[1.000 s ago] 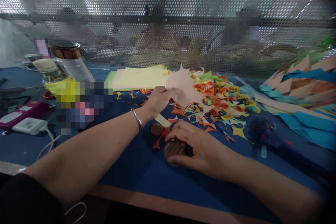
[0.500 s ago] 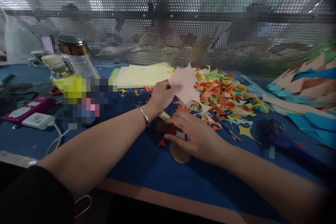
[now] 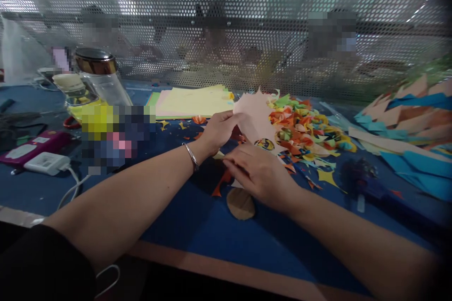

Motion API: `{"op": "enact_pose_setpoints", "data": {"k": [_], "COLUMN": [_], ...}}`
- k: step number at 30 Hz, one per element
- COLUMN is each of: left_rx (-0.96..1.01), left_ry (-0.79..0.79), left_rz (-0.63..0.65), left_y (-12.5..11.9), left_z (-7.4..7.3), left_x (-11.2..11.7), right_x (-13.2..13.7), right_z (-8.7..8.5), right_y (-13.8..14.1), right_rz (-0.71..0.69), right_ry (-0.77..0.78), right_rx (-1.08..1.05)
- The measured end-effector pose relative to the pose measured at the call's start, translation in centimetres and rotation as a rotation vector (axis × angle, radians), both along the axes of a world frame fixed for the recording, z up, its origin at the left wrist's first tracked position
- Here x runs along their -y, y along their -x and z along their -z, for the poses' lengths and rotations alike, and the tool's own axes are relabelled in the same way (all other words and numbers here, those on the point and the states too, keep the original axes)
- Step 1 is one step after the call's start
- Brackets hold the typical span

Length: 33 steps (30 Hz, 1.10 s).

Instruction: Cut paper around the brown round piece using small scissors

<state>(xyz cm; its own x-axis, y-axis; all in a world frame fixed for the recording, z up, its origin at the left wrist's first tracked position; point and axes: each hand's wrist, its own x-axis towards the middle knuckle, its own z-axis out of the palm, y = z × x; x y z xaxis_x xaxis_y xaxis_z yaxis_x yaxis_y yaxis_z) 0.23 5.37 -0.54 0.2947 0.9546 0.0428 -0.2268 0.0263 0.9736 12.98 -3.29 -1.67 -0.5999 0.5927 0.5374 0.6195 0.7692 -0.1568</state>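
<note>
The left hand (image 3: 219, 129) pinches one pale pink spiky paper cut-out (image 3: 256, 113), held up just above the right hand (image 3: 263, 174). That hand lies palm down on the blue worktop (image 3: 197, 225), and I cannot tell if it grips anything. One wooden disc (image 3: 240, 203) sits just beside it.

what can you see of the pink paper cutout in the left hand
The pale pink paper cutout is a thin sheet with a jagged, spiky outline, points sticking up at its top. It is held upright above the table, its left edge pinched in the grip of the left hand. Its lower tip reaches toward the right hand; contact there is unclear. A pile of coloured paper scraps lies behind it.
</note>
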Motion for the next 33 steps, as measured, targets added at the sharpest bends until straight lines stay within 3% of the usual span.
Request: {"op": "enact_pose_setpoints", "data": {"k": [7,12,17,20,23,26,33], "left_rx": [0.004,-0.002,0.025,0.016,-0.003,-0.014,-0.001], "left_ry": [-0.014,-0.033,-0.061,-0.057,-0.039,-0.014,-0.009], "left_rz": [0.035,-0.038,-0.096,-0.079,-0.047,0.013,0.112], "left_y": [0.1,0.2,0.3,0.4,0.5,0.5,0.1], "left_z": [-0.1,-0.1,0.4,0.4,0.2,-0.1,-0.2], "left_x": [0.2,-0.1,-0.5,-0.5,-0.3,0.1,0.8], "right_x": [0.4,0.3,0.8,1.6,2.5,2.9,3.2], "right_z": [-1.1,-1.3,-1.4,-1.6,-1.8,-2.0,-2.4], "right_y": [-1.3,-1.9,-2.8,-2.8,-2.4,-2.0,-1.5], "right_rz": [0.047,0.136,0.294,0.221,0.079,0.030,0.020], "right_ry": [0.232,0.377,0.366,0.362,0.426,0.504,0.773], "right_rx": [-0.165,-0.045,-0.009,0.001,0.124,0.198,0.010]}}
